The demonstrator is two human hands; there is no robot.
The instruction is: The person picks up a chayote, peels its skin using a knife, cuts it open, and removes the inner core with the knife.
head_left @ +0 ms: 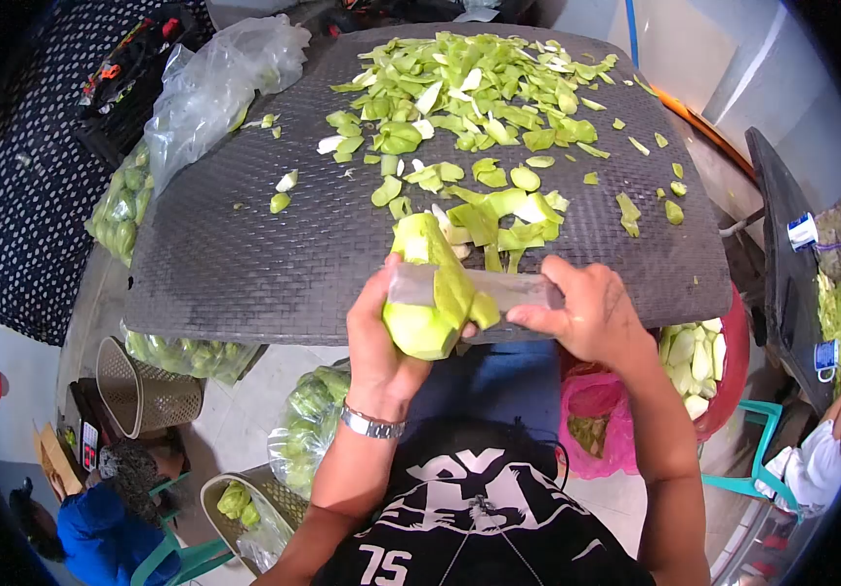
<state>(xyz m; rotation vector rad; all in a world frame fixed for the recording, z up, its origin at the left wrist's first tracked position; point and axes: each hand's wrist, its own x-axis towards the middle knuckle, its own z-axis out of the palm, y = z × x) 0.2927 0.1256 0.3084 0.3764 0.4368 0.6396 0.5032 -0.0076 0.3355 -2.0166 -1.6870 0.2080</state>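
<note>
Green vegetable (418,332) sits in the left hand (376,342), at the near edge of the table (245,283). Left fingers are wrapped round its left side and underside; the fingertips below are mostly hidden. Right hand (586,308) is off to the right, fingers closed on one end of the knife (510,285), thumb forward. Key relation: the vegetable's long axis runs roughly away from the wearer, narrower end far, and the blade lies nearly square across it. Left hand is the nearer one, in contact; right hand is clear of the vegetable, with only the blade bridging the gap. A strip of peel (453,291) drapes over the blade. Loose peelings (479,93) are heaped at the table's far side, with some scattered nearer.
</note>
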